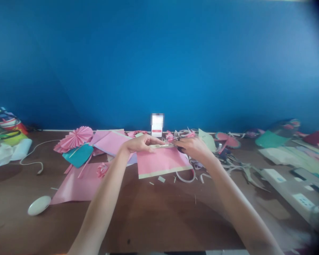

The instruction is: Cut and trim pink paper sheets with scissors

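Observation:
A sheet of pink paper with a pale strip along its lower edge is held up over the table in the middle. At its upper left edge my left hand grips it, thumb and fingers closed on the border. A pale, shiny narrow piece runs along the top edge between my hands; its kind is unclear. My right hand is at the upper right corner with curled fingers pressed together. What those fingers pinch is hidden.
A lit phone leans against the blue wall. Left are a pink pleated fan, a teal piece, pink paper and a white mouse-like oval. Scissors, paper scraps and a power strip lie right.

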Motion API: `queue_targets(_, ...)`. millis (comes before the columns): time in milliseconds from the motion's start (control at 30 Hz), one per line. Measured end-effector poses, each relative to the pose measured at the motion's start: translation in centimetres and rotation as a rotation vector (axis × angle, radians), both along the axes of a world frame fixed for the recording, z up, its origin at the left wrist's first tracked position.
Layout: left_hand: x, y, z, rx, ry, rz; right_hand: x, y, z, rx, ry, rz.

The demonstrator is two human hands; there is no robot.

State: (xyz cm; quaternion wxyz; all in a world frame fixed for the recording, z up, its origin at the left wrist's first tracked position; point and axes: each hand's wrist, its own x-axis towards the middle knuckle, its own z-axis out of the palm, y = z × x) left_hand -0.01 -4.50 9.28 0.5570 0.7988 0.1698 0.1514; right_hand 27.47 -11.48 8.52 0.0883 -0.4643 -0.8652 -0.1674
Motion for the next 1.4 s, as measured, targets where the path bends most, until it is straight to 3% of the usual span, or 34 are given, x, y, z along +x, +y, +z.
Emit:
queue_targets(300, -0.5, -0.1, 0.3, -0.025, 0.032, -0.028, 0.5, 0.1, -0.1, 0.004, -0.010, -0.012)
queue_targets(533, -1.2, 0.7, -0.3, 0.026, 0.051, 0.087, 0.8, 0.1, 0.0, 0.026, 0.016, -0.042)
queue_targets(800, -0.8, 0.3, -0.2, 0.013, 0.026, 0.118, 0.7, 0.1, 0.0, 0.023, 0.018, -0.044)
queue_targets(1400, 0.1, 0.2, -0.3, 0.013, 0.010, 0.074, 0.3, 0.3, -0.3, 0.019, 0.003, -0.057)
